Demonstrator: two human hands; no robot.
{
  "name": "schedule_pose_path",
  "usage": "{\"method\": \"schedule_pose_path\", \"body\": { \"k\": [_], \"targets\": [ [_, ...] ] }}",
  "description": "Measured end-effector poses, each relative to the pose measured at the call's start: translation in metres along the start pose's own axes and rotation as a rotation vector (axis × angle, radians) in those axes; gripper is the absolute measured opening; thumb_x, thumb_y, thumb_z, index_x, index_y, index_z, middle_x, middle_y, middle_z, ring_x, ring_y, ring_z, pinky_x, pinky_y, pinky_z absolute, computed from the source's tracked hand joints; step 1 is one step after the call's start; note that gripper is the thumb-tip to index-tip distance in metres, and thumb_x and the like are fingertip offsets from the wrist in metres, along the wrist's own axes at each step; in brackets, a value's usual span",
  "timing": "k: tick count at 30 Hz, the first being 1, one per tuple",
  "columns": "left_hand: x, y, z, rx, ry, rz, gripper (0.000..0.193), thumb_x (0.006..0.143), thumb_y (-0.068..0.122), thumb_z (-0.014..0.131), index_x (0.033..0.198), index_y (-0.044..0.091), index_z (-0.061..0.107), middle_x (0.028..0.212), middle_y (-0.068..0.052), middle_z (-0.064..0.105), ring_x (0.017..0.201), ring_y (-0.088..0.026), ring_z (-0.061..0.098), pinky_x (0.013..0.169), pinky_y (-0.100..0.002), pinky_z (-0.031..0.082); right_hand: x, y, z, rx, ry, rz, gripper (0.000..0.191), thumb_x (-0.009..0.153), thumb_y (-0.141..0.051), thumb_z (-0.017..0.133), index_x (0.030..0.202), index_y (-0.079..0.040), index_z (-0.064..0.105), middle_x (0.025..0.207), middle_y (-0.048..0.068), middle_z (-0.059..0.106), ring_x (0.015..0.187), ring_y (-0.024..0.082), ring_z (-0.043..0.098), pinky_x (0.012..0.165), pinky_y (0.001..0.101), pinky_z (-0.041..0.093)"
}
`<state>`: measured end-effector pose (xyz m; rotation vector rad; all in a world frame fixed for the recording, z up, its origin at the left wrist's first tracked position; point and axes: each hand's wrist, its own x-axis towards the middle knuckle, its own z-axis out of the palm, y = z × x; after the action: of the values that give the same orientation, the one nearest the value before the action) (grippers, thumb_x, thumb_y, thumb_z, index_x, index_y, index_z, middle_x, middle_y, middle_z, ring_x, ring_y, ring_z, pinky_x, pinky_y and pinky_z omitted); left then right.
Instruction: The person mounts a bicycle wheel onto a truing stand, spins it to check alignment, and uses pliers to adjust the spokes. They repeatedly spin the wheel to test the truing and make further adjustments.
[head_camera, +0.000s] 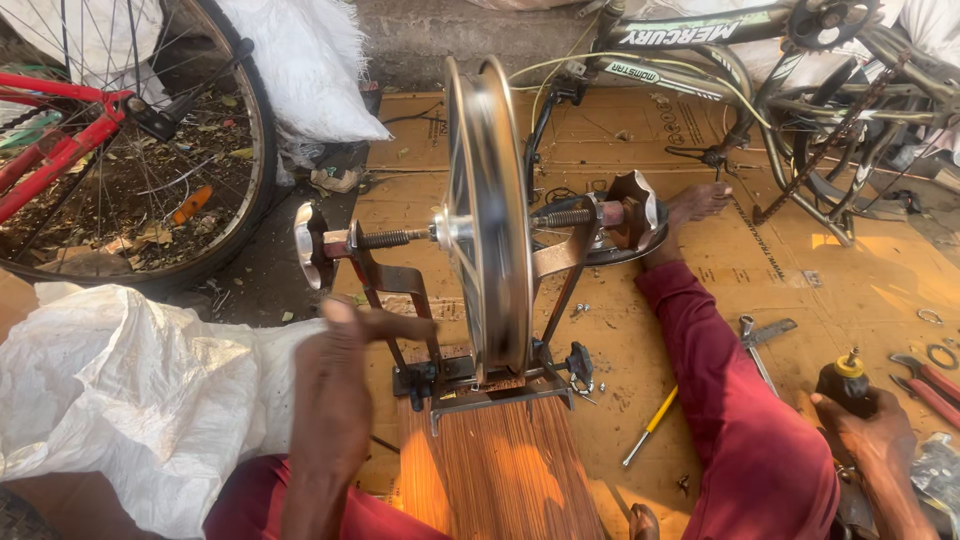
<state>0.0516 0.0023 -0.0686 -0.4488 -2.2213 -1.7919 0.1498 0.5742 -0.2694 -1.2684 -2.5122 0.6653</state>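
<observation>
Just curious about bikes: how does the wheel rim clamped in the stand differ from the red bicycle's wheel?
The rim in the stand is bare metal; the red bicycle's wheel wears a black tyre. The rim is mounted alone, edge-on to the camera; the wheel sits in its red frame, showing its side. Both have thin spokes.

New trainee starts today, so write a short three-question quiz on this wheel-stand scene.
1. True or false: the left hand touches the stand that carries the wheel rim.
2. What does the right hand hold?
3. The yellow-handled screwdriver lies on: A) white sack B) cardboard C) red bicycle

Key
1. True
2. A dark bottle with a yellow cap
3. B, the cardboard
</observation>
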Motion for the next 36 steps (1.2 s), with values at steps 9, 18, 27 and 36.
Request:
{"method": "schedule_pose_path", "body": {
  "k": [9, 18, 27, 36],
  "targets": [
    [0.032, -0.008, -0.029, 0.485, 0.535, 0.446, 0.032, 0.118, 0.037, 0.054, 0.119, 0.006, 0.063, 0.116, -0.012, 0.064, 0.103, -0.022, 0.057, 0.087, -0.036, 0.053, -0.003, -0.008, 0.007, 0.233, -0.023, -0.034, 0.066, 0.081, -0.055, 0.080, 0.120, -0.003, 0.075, 0.105, 0.019, 0.077, 0.101, 0.035, 0.073, 0.089, 0.0444, 0.053],
    [0.105, -0.047, -0.033, 0.089, 0.265, 0.015, 0.071, 0.106, 0.060, 0.032, 0.095, 0.006, 0.076, 0.088, -0.009, 0.077, 0.082, -0.020, 0.074, 0.075, -0.035, 0.061, -0.001, -0.011, 0.027, 0.233, 0.042, 0.026, 0.059, 0.081, -0.046, 0.089, 0.110, 0.003, 0.075, 0.100, 0.022, 0.076, 0.088, 0.034, 0.072, 0.081, 0.0437, 0.054],
    [0.077, -0.026, -0.016, 0.258, 0.391, 0.203, 0.064, 0.114, 0.047, 0.034, 0.107, -0.005, 0.071, 0.092, -0.018, 0.074, 0.079, -0.023, 0.067, 0.066, -0.034, 0.054, -0.004, -0.002, 0.012, 0.192, -0.066, 0.135, 0.089, 0.079, -0.015, 0.090, 0.148, 0.010, 0.041, 0.119, 0.031, 0.063, 0.094, 0.035, 0.063, 0.067, 0.0500, 0.054],
    [0.126, -0.017, -0.014, 0.708, 0.145, -0.494, 0.065, 0.115, 0.049, 0.037, 0.085, -0.001, 0.067, 0.065, -0.014, 0.062, 0.047, -0.021, 0.054, 0.057, -0.047, 0.051, -0.026, -0.030, 0.007, 0.563, 0.566, -0.500, 0.022, 0.104, 0.002, 0.057, 0.126, 0.007, 0.055, 0.121, 0.014, 0.060, 0.111, 0.019, 0.059, 0.103, 0.0314, 0.049]
  ]
}}
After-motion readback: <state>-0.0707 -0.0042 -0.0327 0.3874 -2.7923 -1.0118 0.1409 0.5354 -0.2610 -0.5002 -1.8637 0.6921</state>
